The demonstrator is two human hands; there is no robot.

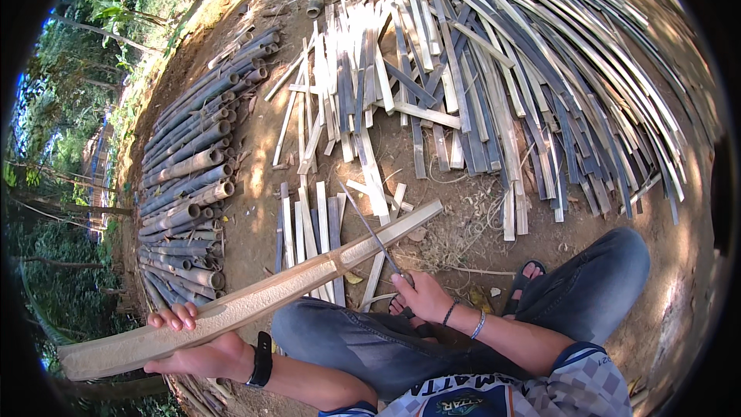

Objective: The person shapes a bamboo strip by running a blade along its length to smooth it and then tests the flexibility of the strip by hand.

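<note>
A long split bamboo strip (266, 293) lies slantwise in front of me, its pale inner side up and a node ridge towards its far right end. My left hand (197, 340) is wrapped round its near left part, fingertips over the upper edge and the palm beneath. In my right hand (423, 296) is a long thin-bladed knife (369, 226), gripped by the handle, which the fingers mostly hide. The blade points up and to the left, crossing the strip just right of the node; whether it touches the strip, I cannot tell.
Split bamboo slats (494, 85) lie in a wide heap ahead and to the right. Several more slats (309, 224) lie behind the strip. Whole bamboo poles (193, 162) are stacked at the left. My bent legs (594, 286) and sandalled feet are close below the knife hand.
</note>
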